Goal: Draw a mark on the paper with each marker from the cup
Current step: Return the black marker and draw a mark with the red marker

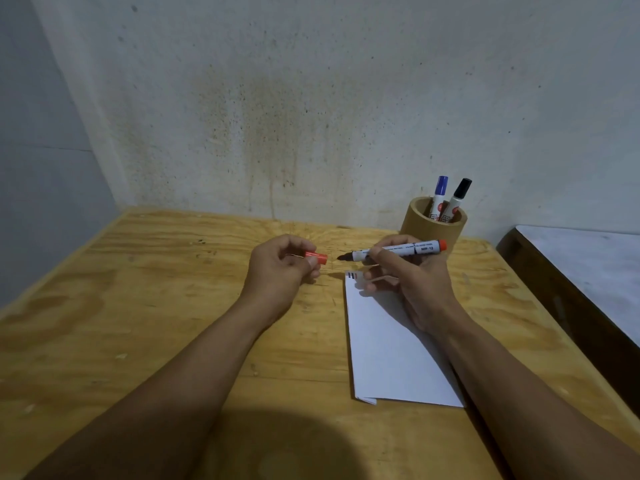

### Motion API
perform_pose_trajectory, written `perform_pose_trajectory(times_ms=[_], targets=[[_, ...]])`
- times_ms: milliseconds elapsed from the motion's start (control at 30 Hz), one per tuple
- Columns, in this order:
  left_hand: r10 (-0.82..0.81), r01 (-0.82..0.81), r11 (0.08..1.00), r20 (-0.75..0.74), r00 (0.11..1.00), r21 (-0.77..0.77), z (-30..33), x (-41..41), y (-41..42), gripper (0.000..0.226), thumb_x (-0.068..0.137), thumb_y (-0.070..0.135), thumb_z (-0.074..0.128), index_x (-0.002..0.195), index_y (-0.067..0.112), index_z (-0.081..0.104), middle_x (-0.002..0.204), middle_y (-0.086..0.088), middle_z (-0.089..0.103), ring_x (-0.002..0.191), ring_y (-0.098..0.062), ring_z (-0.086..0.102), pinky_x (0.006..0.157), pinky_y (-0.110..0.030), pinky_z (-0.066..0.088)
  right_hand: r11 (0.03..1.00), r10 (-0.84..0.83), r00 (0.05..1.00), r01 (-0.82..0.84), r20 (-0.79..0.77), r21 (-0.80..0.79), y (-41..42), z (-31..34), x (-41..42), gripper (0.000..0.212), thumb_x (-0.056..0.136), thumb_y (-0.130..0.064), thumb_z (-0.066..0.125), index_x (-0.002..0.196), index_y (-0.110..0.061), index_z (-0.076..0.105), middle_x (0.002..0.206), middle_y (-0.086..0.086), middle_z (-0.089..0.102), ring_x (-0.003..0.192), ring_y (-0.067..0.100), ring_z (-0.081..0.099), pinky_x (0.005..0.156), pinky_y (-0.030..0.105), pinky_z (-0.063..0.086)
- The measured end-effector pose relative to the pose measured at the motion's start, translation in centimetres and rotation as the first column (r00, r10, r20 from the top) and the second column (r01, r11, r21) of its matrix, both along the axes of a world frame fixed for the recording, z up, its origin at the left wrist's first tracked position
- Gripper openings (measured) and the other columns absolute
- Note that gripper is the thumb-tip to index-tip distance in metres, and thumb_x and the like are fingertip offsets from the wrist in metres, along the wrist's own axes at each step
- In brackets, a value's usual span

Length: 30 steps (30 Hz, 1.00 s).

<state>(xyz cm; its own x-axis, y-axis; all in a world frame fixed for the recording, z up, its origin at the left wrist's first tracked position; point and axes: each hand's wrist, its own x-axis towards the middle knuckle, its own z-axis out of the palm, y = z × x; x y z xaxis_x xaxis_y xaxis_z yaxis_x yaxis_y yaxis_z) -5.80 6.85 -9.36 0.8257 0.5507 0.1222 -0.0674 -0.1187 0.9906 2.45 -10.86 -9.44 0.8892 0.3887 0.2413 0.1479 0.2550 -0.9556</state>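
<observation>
My right hand (pixel 408 282) holds an uncapped red marker (pixel 412 250) level above the table, its dark tip pointing left. My left hand (pixel 282 268) pinches the red cap (pixel 318 258), a short gap from the tip. White paper (pixel 391 348) lies under my right hand, with short marks (pixel 353 275) at its top left corner. Behind it stands a brown cup (pixel 433 228) holding a blue-capped marker (pixel 440 192) and a black-capped marker (pixel 459 195).
The wooden table (pixel 156 306) meets a stained wall at the back and left. Past the table's right edge stands a dark-framed surface with a white top (pixel 588 271).
</observation>
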Motion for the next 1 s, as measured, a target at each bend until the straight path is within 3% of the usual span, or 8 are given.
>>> perform_pose_trajectory(times_ms=[67, 167, 500, 767, 900, 1000], targets=[[-0.065, 0.070, 0.978, 0.034, 0.997, -0.194, 0.4, -0.2, 0.2, 0.015, 0.081, -0.009, 0.062, 0.091, 0.002, 0.065, 0.084, -0.011, 0.067, 0.072, -0.024, 0.071, 0.074, -0.036, 0.061, 1.000, -0.001, 0.999, 0.002, 0.033, -0.008, 0.1, 0.0, -0.2, 0.016, 0.085, -0.003, 0.071, 0.091, 0.011, 0.064, 0.075, 0.027, 0.067, 0.051, 0.030, 0.065, 0.054, 0.041, 0.058], [-0.147, 0.157, 0.951, 0.057, 0.987, -0.267, 0.4, -0.4, 0.3, 0.015, 0.081, -0.011, 0.061, 0.089, 0.001, 0.065, 0.086, -0.016, 0.068, 0.071, -0.024, 0.072, 0.072, -0.034, 0.061, 1.000, -0.007, 0.998, 0.008, 0.062, -0.018, 0.2, 0.0, -0.4, 0.012, 0.083, -0.005, 0.073, 0.086, 0.006, 0.068, 0.073, 0.022, 0.068, 0.051, 0.025, 0.065, 0.050, 0.033, 0.057], [-0.246, 0.252, 0.941, 0.054, 0.968, -0.226, 0.4, -0.6, 0.0, 0.012, 0.080, -0.009, 0.063, 0.087, 0.000, 0.065, 0.074, -0.021, 0.071, 0.065, -0.025, 0.071, 0.065, -0.033, 0.062, 0.996, 0.013, 0.994, -0.004, 0.104, -0.090, 0.3, 0.0, -0.5, 0.017, 0.080, -0.009, 0.077, 0.088, 0.005, 0.072, 0.070, 0.016, 0.070, 0.057, 0.023, 0.065, 0.054, 0.032, 0.054], [-0.189, 0.201, 0.947, 0.074, 0.979, -0.250, 0.9, -1.2, -0.7, 0.011, 0.076, -0.006, 0.068, 0.083, 0.002, 0.068, 0.067, -0.016, 0.073, 0.059, -0.023, 0.070, 0.064, -0.041, 0.060, 0.994, 0.096, 0.992, -0.091, 0.086, -0.053, 0.3, 1.3, -1.2, 0.033, 0.075, -0.014, 0.075, 0.091, 0.014, 0.069, 0.073, 0.025, 0.069, 0.054, 0.024, 0.064, 0.041, 0.028, 0.049], [-0.162, 0.179, 0.957, 0.092, 0.983, -0.228, 1.6, -1.5, -1.3, 0.012, 0.076, -0.005, 0.068, 0.087, 0.000, 0.068, 0.069, -0.015, 0.074, 0.061, -0.023, 0.071, 0.065, -0.043, 0.059, 0.995, 0.094, 0.995, -0.092, 0.046, -0.033, 0.2, 1.7, -1.5, 0.023, 0.080, -0.013, 0.073, 0.090, 0.008, 0.071, 0.072, 0.018, 0.069, 0.054, 0.023, 0.062, 0.043, 0.027, 0.046], [-0.121, 0.139, 0.968, 0.098, 0.988, -0.208, 2.4, -1.5, -2.4, 0.013, 0.076, -0.001, 0.071, 0.089, 0.003, 0.070, 0.076, -0.014, 0.075, 0.073, -0.028, 0.073, 0.071, -0.045, 0.059, 0.994, 0.051, 0.998, -0.049, 0.026, -0.096, 0.0, 2.3, -1.8, 0.016, 0.091, -0.016, 0.065, 0.090, 0.000, 0.069, 0.073, 0.007, 0.066, 0.064, 0.019, 0.059, 0.051, 0.028, 0.044]])
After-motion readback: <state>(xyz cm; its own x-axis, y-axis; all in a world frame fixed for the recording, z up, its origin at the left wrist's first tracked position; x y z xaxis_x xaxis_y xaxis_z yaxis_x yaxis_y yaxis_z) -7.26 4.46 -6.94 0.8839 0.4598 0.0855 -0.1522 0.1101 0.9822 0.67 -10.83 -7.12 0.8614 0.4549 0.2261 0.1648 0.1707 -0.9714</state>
